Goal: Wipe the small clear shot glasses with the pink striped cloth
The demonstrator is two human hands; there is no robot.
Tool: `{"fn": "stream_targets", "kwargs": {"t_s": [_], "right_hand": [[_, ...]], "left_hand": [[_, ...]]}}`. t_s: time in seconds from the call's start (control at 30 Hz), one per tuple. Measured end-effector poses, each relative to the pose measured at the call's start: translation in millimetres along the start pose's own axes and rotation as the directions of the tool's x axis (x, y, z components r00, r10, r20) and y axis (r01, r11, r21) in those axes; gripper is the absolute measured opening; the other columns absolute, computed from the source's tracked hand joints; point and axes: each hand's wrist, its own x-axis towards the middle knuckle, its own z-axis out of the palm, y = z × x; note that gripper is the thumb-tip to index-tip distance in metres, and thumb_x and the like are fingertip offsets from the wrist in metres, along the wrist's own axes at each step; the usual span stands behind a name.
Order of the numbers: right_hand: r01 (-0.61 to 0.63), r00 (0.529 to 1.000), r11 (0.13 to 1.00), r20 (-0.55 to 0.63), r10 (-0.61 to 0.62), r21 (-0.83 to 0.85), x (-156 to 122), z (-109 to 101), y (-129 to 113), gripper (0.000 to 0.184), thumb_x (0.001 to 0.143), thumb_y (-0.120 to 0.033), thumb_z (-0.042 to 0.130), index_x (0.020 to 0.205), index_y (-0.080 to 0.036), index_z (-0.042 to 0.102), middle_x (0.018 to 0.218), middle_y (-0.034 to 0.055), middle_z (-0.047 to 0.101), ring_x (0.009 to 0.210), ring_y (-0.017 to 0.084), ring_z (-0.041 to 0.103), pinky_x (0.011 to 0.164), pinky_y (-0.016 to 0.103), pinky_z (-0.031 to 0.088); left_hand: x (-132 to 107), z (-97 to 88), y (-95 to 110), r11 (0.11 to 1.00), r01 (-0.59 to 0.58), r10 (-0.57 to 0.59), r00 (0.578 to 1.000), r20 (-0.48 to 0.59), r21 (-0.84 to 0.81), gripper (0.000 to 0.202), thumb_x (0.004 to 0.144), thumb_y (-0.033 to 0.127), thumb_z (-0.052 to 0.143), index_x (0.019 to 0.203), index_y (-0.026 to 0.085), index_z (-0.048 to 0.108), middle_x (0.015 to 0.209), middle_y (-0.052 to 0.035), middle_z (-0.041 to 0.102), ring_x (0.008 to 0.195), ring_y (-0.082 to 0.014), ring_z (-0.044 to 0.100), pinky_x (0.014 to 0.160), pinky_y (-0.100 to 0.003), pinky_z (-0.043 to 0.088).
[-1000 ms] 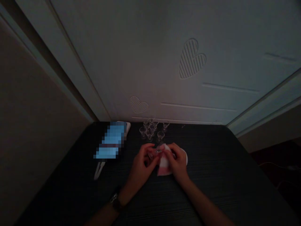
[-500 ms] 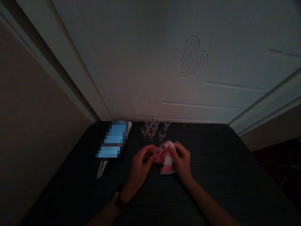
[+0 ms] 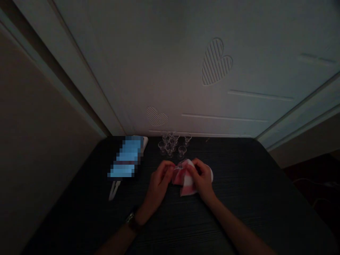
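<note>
In dim light my left hand (image 3: 159, 182) and my right hand (image 3: 203, 179) meet over the dark table (image 3: 239, 198). Between them is a small clear glass (image 3: 180, 165), pinched by my left fingers and partly wrapped in a pink and white cloth (image 3: 186, 180). My right hand is closed on that cloth and presses it against the glass. A watch sits on my left wrist (image 3: 131, 221). Just beyond my hands stands a cluster of several small clear stemmed glasses (image 3: 171, 145).
A white door or panel with striped heart shapes (image 3: 216, 62) rises behind the table. A blurred bright blue rectangle (image 3: 126, 157) lies at the left of the table, with a pale clip-like object (image 3: 114, 189) in front of it. The table's right edge drops to a dark floor.
My hands stay together on the glass and cloth. The cloth has shifted around the glass, with more pink showing between my fingers; my right fingers have moved slightly.
</note>
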Motion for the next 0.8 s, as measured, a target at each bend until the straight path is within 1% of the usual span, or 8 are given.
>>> {"fn": "stream_targets", "kwargs": {"t_s": [0.07,0.13,0.27,0.37,0.6,0.67,0.73,0.8], "right_hand": [[-0.011,1.000,1.000,0.002,0.011,0.030,1,0,1,0.018,0.080,-0.032,0.058,0.069,-0.018,0.060,0.058,-0.0037,0.053,0.053,0.010,0.046,0.048,0.020,0.034],[-0.016,1.000,0.998,0.000,0.016,0.057,1,0,2,0.017,0.080,-0.032,0.057,0.072,-0.018,0.062,0.061,-0.0028,0.055,0.055,0.011,0.048,0.049,0.020,0.035],[-0.004,1.000,0.999,-0.026,0.005,0.045,2,-1,2,0.017,0.081,-0.031,0.057,0.073,-0.018,0.064,0.062,-0.0021,0.055,0.056,0.011,0.048,0.049,0.021,0.035],[0.012,0.999,1.000,-0.036,-0.011,0.025,2,-2,0,0.017,0.081,-0.030,0.057,0.072,-0.018,0.064,0.062,-0.0022,0.052,0.057,0.011,0.046,0.050,0.021,0.035],[0.069,0.998,0.997,0.000,-0.069,-0.036,0,-3,-3,0.015,0.081,-0.027,0.058,0.070,-0.018,0.064,0.063,-0.0025,0.051,0.059,0.011,0.047,0.053,0.023,0.034],[0.095,0.995,0.994,0.014,-0.094,-0.054,0,-3,-4,0.015,0.081,-0.027,0.059,0.070,-0.018,0.064,0.063,-0.0025,0.051,0.059,0.011,0.048,0.054,0.023,0.034],[0.103,0.995,0.993,0.021,-0.102,-0.058,1,-3,-3,0.014,0.080,-0.027,0.059,0.070,-0.018,0.064,0.063,-0.0025,0.052,0.060,0.011,0.048,0.055,0.023,0.034],[0.072,0.997,0.997,0.013,-0.072,-0.042,1,-3,-2,0.016,0.080,-0.029,0.059,0.070,-0.018,0.064,0.063,-0.0024,0.053,0.059,0.011,0.048,0.054,0.022,0.034]], "left_hand": [[-1,1.0,0,0.998,0.007,-0.006,1.000,0.010,-0.056,0.021,0.086,0.035,0.045,0.102,0.021,0.049,0.065,0.0053,0.048,0.056,-0.0111,0.047,0.052,-0.020,0.035],[-1,2.1,-2,0.997,0.003,-0.001,1.000,0.018,-0.079,0.026,0.083,0.033,0.052,0.105,0.022,0.045,0.069,0.0051,0.049,0.060,-0.0111,0.050,0.055,-0.020,0.038],[-1,3.7,-6,0.999,-0.030,0.031,0.999,0.023,-0.031,0.021,0.079,0.032,0.057,0.093,0.021,0.047,0.075,0.0032,0.053,0.063,-0.0118,0.052,0.057,-0.021,0.039],[-1,2.7,-4,0.999,-0.052,0.052,0.998,0.046,0.011,0.015,0.080,0.033,0.057,0.083,0.020,0.050,0.069,0.0041,0.051,0.062,-0.0116,0.051,0.056,-0.021,0.037],[0,-1.0,-7,1.000,-0.029,0.030,0.994,0.104,-0.008,0.032,0.086,0.040,0.045,0.064,0.018,0.048,0.052,0.0062,0.040,0.048,-0.0095,0.038,0.049,-0.021,0.030],[1,-0.3,-10,0.998,-0.016,0.022,0.996,0.091,-0.061,0.033,0.089,0.040,0.040,0.068,0.017,0.051,0.051,0.0064,0.039,0.047,-0.0093,0.037,0.048,-0.021,0.029],[1,0.8,-11,0.994,0.009,-0.001,0.997,0.071,-0.109,0.028,0.090,0.039,0.038,0.083,0.018,0.055,0.052,0.0068,0.039,0.048,-0.0095,0.038,0.049,-0.021,0.030],[1,2.1,-10,0.990,0.038,-0.032,0.998,0.051,-0.134,0.023,0.089,0.038,0.041,0.100,0.020,0.051,0.055,0.0072,0.043,0.051,-0.0098,0.042,0.050,-0.020,0.032]]}}
